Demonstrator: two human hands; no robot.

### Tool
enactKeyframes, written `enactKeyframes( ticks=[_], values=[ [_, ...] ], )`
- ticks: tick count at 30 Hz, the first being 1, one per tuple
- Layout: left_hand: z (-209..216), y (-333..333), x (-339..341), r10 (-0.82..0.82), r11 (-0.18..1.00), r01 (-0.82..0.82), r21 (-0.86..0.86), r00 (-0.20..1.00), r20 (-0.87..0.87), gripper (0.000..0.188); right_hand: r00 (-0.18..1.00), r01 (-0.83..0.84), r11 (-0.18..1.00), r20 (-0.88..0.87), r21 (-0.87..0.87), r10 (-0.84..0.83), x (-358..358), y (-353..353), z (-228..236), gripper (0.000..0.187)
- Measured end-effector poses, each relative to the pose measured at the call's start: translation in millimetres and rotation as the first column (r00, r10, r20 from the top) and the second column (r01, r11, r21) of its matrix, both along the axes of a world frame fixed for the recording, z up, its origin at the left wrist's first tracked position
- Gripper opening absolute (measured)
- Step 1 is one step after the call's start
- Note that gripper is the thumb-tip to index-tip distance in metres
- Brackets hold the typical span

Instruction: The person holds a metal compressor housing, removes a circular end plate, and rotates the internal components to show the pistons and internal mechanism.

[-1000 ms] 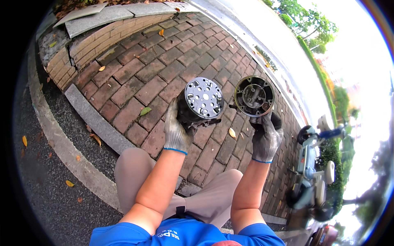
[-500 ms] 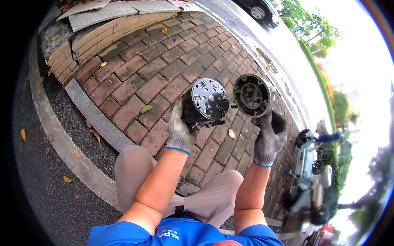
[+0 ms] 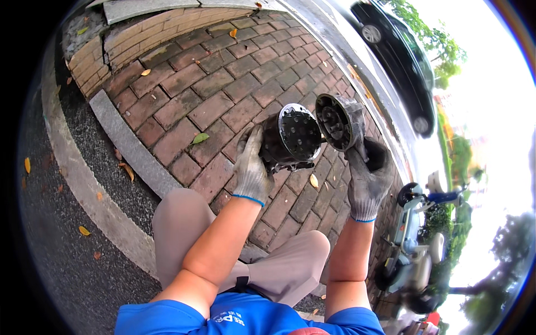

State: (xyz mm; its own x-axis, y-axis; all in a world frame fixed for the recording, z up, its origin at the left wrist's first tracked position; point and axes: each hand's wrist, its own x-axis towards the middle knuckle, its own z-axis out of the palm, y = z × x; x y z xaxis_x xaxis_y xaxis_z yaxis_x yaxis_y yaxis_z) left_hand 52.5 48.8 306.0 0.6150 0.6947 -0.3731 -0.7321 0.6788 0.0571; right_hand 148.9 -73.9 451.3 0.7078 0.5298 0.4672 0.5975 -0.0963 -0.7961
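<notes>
My left hand point(image 3: 250, 164), in a grey-white work glove with a blue cuff edge, grips a black cylindrical metal part point(image 3: 274, 142). Its shiny round end face has several holes and is turned toward the right. Raised at the right, my right hand point(image 3: 369, 181) in a dirtier grey glove is closed on a round metal cover point(image 3: 352, 114). The cover's hollow inside, dark and ribbed, faces the cylinder. The rims of the two parts come very close together; whether they touch I cannot tell. My fingers behind the parts are partly hidden.
Reddish brick paving point(image 3: 206, 114) with fallen leaves lies below my hands. A low brick-faced wall point(image 3: 151, 36) stands at the far left, a grey curb strip point(image 3: 131, 142) nearer. To the right is a parked scooter point(image 3: 410, 223); beyond the paving, a dark car point(image 3: 393, 61) on the road.
The cover has tilted and moved left, its hollow side turning toward the cylinder. The cylinder has turned to face more to the right. The car has come further into view.
</notes>
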Motion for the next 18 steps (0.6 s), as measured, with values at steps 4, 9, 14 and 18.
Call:
enactKeyframes(
  ticks=[4, 9, 14, 18],
  values=[
    [2.2, -0.5, 0.2, -0.02, 1.0, 0.021, 0.008, 0.997, -0.075, 0.033, 0.996, 0.043, 0.997, 0.084, -0.059, -0.038, -6.7, 4.3, 1.3, 0.032],
    [5.9, 2.0, -5.6, 0.044, 0.999, -0.042, -0.024, 0.996, 0.076, 0.037, 0.991, 0.045, 0.997, 0.127, -0.056, -0.037, -13.3, 9.1, 0.7, 0.033],
    [14.4, 2.7, -9.7, 0.053, 0.997, -0.051, -0.062, 0.998, 0.038, 0.036, 0.976, 0.046, 0.995, 0.215, -0.085, -0.026, -16.6, 11.6, -3.2, 0.033],
    [15.3, 3.7, -11.5, 0.052, 0.996, -0.05, -0.074, 0.998, 0.02, 0.036, 0.94, 0.053, 0.988, 0.341, -0.147, 0.0, -20.5, 13.5, -5.4, 0.032]
  ],
)
